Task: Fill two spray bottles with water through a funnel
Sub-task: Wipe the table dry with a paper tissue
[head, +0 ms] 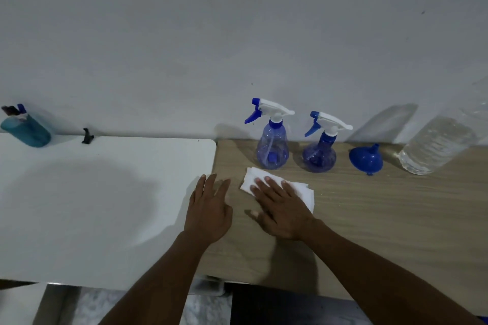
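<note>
Two clear blue spray bottles stand by the wall on the wooden table (383, 214), both with white-and-blue trigger heads screwed on: a taller one (272, 149) and a rounder one (319, 155) to its right. A blue funnel (365, 158) lies on its side next to them. A large clear water bottle (438, 144) stands at the far right. My right hand (282, 208) lies flat, fingers spread, on a white folded tissue (303, 192). My left hand (208, 211) rests flat and empty at the seam between the two tables.
A white table (92, 206) adjoins the wooden one on the left. At its back edge stand a teal bottle (27, 129) and a small black clip (87, 136). A plain wall rises directly behind both tables.
</note>
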Action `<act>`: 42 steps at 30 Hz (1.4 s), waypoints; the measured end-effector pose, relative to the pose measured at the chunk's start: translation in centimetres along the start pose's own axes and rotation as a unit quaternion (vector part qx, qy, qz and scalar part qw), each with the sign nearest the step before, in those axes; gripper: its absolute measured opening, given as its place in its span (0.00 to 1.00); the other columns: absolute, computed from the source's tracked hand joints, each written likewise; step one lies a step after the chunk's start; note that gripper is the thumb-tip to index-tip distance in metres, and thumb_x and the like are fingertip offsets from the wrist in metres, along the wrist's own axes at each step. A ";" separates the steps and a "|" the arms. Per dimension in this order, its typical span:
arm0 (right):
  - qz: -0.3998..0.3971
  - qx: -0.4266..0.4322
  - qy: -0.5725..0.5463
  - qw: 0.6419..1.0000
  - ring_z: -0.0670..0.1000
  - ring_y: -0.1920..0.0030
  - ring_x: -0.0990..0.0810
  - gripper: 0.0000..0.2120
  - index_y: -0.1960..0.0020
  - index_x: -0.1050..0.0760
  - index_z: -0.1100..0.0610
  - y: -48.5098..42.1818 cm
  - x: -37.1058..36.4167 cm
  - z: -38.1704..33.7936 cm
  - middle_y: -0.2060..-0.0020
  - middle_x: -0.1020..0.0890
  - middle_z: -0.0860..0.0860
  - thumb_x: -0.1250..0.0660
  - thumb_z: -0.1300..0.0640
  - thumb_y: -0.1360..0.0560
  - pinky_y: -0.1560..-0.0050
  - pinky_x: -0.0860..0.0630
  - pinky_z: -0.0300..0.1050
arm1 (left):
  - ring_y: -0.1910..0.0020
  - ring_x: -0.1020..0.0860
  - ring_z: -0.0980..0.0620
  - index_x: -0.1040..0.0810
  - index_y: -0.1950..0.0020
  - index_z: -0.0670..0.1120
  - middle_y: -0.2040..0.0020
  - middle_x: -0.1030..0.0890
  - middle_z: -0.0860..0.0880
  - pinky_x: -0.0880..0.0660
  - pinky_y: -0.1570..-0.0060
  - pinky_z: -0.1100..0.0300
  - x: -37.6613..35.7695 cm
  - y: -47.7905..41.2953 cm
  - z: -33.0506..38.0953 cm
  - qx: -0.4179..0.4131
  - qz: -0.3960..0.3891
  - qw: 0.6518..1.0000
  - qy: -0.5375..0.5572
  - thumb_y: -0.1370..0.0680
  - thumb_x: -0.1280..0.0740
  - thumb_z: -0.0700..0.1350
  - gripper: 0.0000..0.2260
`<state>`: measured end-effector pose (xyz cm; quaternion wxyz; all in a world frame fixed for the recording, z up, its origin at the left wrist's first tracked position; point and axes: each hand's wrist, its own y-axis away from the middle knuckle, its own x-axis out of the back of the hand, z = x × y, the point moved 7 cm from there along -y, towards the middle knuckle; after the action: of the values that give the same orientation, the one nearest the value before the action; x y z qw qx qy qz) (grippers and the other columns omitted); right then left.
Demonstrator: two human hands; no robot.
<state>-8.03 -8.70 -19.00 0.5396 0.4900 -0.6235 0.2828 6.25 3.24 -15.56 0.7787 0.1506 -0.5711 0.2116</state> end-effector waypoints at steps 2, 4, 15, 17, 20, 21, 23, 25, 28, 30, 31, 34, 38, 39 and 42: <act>0.026 -0.039 -0.028 0.999 0.51 0.19 0.58 0.48 0.18 0.53 0.49 0.4 0.6 0.5 0.18 0.53 0.48 0.73 0.25 0.29 0.21 0.54 0.60 | 0.23 0.41 0.35 0.33 0.24 0.48 0.24 0.34 0.39 0.36 0.30 0.38 -0.1 0.2 -0.3 0.002 0.001 1.000 0.000 0.25 0.40 0.50 0.28; 0.055 -0.026 -0.018 0.998 0.51 0.19 0.55 0.45 0.18 0.51 0.47 0.4 1.5 0.5 0.18 0.52 0.48 0.71 0.25 0.27 0.21 0.54 0.60 | 0.24 0.39 0.34 0.32 0.25 0.48 0.24 0.33 0.40 0.35 0.31 0.38 -0.2 0.1 -0.4 0.007 0.001 1.000 0.002 0.25 0.40 0.50 0.28; 0.063 -0.072 0.009 0.995 0.50 0.19 0.60 0.39 0.18 0.55 0.50 2.8 0.4 6.1 0.18 0.56 0.49 0.63 0.29 0.22 0.22 0.56 0.64 | 0.26 0.36 0.36 0.31 0.25 0.47 0.27 0.31 0.40 0.31 0.33 0.39 -0.7 0.0 3.0 -0.008 0.002 0.999 0.036 0.26 0.39 0.47 0.28; 0.074 -0.112 0.016 0.991 0.51 0.19 0.59 0.40 0.18 0.55 0.51 4.5 0.7 8.1 0.19 0.56 0.50 0.66 0.29 0.22 0.22 0.58 0.65 | 0.27 0.35 0.36 0.32 0.25 0.47 0.28 0.31 0.40 0.33 0.31 0.38 -1.1 0.2 3.8 -0.012 0.000 1.000 0.024 0.27 0.42 0.48 0.28; 0.081 -0.170 0.028 0.982 0.51 0.19 0.60 0.41 0.18 0.57 0.51 7.4 1.4 11.0 0.19 0.57 0.50 0.67 0.28 0.23 0.22 0.62 0.64 | 0.26 0.36 0.38 0.33 0.24 0.49 0.26 0.31 0.41 0.36 0.28 0.40 -1.8 0.5 4.9 -0.009 -0.013 1.000 -0.007 0.27 0.44 0.50 0.29; 0.083 -0.187 0.027 0.979 0.51 0.19 0.60 0.41 0.18 0.58 0.51 8.3 1.6 11.8 0.19 0.58 0.49 0.66 0.28 0.23 0.22 0.63 0.64 | 0.25 0.37 0.39 0.34 0.24 0.50 0.26 0.32 0.42 0.37 0.27 0.41 -2.1 0.5 5.4 -0.009 -0.020 1.000 -0.016 0.26 0.44 0.51 0.29; 0.079 -0.217 0.024 0.973 0.50 0.19 0.62 0.40 0.18 0.60 0.51 10.0 1.6 13.5 0.19 0.59 0.49 0.64 0.28 0.22 0.23 0.64 0.64 | 0.25 0.37 0.40 0.34 0.24 0.50 0.26 0.33 0.43 0.38 0.27 0.42 -2.6 0.6 6.6 -0.016 -0.028 0.999 -0.017 0.27 0.46 0.52 0.30; 0.080 -0.242 0.019 0.967 0.49 0.20 0.63 0.39 0.18 0.61 0.50 11.5 1.7 15.0 0.19 0.60 0.48 0.64 0.29 0.22 0.23 0.64 0.65 | 0.26 0.35 0.39 0.32 0.25 0.49 0.27 0.31 0.42 0.37 0.27 0.41 -3.0 0.5 8.0 -0.025 -0.026 0.999 -0.012 0.28 0.46 0.53 0.31; 0.073 -0.272 0.004 0.960 0.49 0.20 0.65 0.41 0.18 0.62 0.51 13.5 2.0 16.9 0.19 0.62 0.48 0.68 0.28 0.24 0.24 0.67 0.65 | 0.29 0.32 0.39 0.31 0.26 0.48 0.29 0.29 0.42 0.35 0.29 0.41 -3.8 0.6 10.0 -0.044 -0.027 0.998 -0.028 0.28 0.44 0.52 0.29; 0.066 -0.285 -0.011 0.956 0.50 0.20 0.65 0.42 0.18 0.62 0.51 14.5 2.2 17.7 0.19 0.62 0.48 0.69 0.28 0.25 0.24 0.68 0.66 | 0.29 0.31 0.40 0.31 0.26 0.49 0.29 0.28 0.42 0.35 0.29 0.42 -4.2 0.9 11.4 -0.054 -0.031 0.997 -0.040 0.28 0.43 0.52 0.29; 0.074 -0.291 -0.025 0.953 0.51 0.20 0.64 0.42 0.18 0.59 0.51 14.6 2.6 17.9 0.19 0.59 0.49 0.67 0.28 0.24 0.24 0.66 0.66 | 0.29 0.32 0.40 0.31 0.26 0.49 0.29 0.29 0.43 0.35 0.29 0.42 -4.4 1.0 12.0 -0.055 -0.032 0.997 -0.042 0.28 0.43 0.52 0.29; 0.157 -0.290 -0.054 0.943 0.52 0.19 0.55 0.36 0.19 0.47 0.50 13.6 4.7 17.7 0.18 0.49 0.49 0.61 0.31 0.21 0.23 0.57 0.67 | 0.29 0.32 0.39 0.30 0.26 0.49 0.29 0.29 0.43 0.34 0.30 0.42 -4.9 1.5 14.0 -0.049 -0.035 0.997 -0.044 0.29 0.45 0.52 0.30; 0.118 -0.273 -0.055 0.953 0.52 0.19 0.63 0.39 0.18 0.57 0.53 12.7 3.4 17.7 0.18 0.58 0.51 0.64 0.30 0.21 0.23 0.62 0.67 | 0.28 0.33 0.39 0.31 0.26 0.49 0.28 0.30 0.42 0.34 0.29 0.41 -4.8 2.1 16.5 -0.037 -0.041 0.998 -0.029 0.28 0.44 0.51 0.30; 0.111 -0.265 -0.049 0.957 0.52 0.19 0.63 0.41 0.18 0.59 0.53 13.1 2.7 17.9 0.19 0.60 0.51 0.65 0.29 0.23 0.24 0.63 0.67 | 0.27 0.34 0.38 0.31 0.25 0.49 0.27 0.31 0.42 0.35 0.29 0.41 -4.8 2.3 17.1 -0.030 -0.040 0.999 -0.020 0.28 0.43 0.50 0.29; 0.109 -0.253 -0.031 0.961 0.51 0.19 0.63 0.45 0.18 0.61 0.54 14.8 2.1 18.6 0.19 0.61 0.51 0.70 0.26 0.26 0.23 0.62 0.66 | 0.26 0.36 0.38 0.31 0.25 0.48 0.27 0.32 0.41 0.36 0.28 0.41 -4.8 2.7 18.5 -0.014 -0.041 0.999 -0.005 0.28 0.42 0.49 0.30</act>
<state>-28.83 -20.38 -19.17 0.5920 0.2751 -0.7409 0.1577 -11.59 -4.02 -14.52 0.7856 0.1641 -0.5716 0.1709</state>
